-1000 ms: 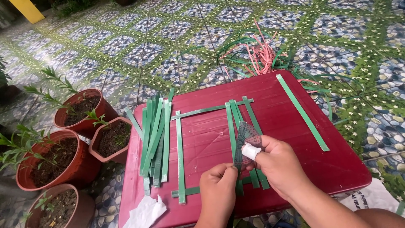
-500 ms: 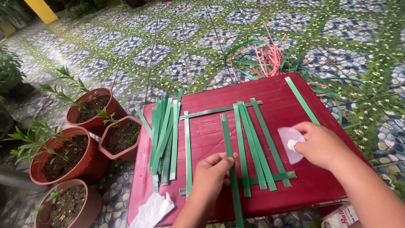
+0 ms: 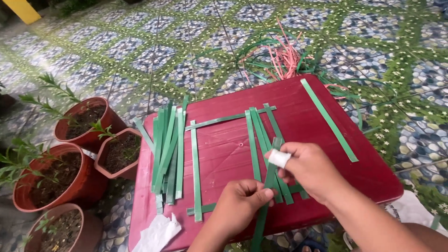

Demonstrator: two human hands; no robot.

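Note:
A dark red table [image 3: 224,154] carries flat green strips laid as a frame. My left hand [image 3: 240,205] pinches the lower part of one green strip [image 3: 269,177] near the table's front edge. My right hand [image 3: 310,170], with a white bandage [image 3: 279,158] on one finger, grips the same strip higher up, among several upright strips [image 3: 256,135]. A horizontal strip [image 3: 228,119] crosses the top of the frame, and one upright strip [image 3: 196,172] forms its left side.
A bundle of spare green strips [image 3: 168,149] lies at the table's left. One long strip [image 3: 329,119] lies diagonally at the right. White crumpled paper [image 3: 156,233] sits at the front left corner. Plant pots [image 3: 88,123] stand left; pink and green strands [image 3: 284,58] lie behind on patterned tiles.
My right hand came back from the table's right side to the middle strips and now grips one. My left hand closed on that strip's lower part.

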